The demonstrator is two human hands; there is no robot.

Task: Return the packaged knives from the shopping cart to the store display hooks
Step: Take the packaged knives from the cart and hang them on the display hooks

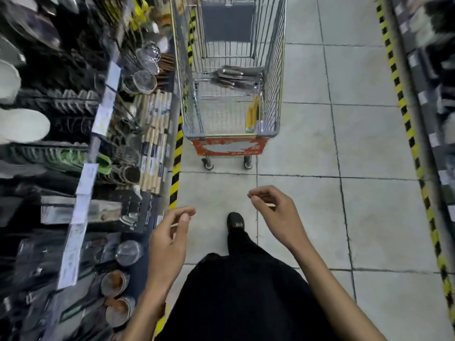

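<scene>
A wire shopping cart (272, 70) stands ahead in the aisle with a red sign on its front. Packaged knives (234, 76) with dark handles lie in a pile inside the basket. A yellow pack (253, 114) leans in the cart's near right corner. My left hand (170, 237) hangs in front of me, fingers loosely curled, holding nothing. My right hand (273, 207) is raised at the same height, fingers loosely curled and empty. Both hands are well short of the cart.
Display shelves (103, 124) packed with kitchenware, strainers and wooden-handled tools line the left side. A second shelf row (433, 70) runs along the right. Yellow-black tape (176, 163) marks the floor edges. My foot (235, 221) steps on grey tiles.
</scene>
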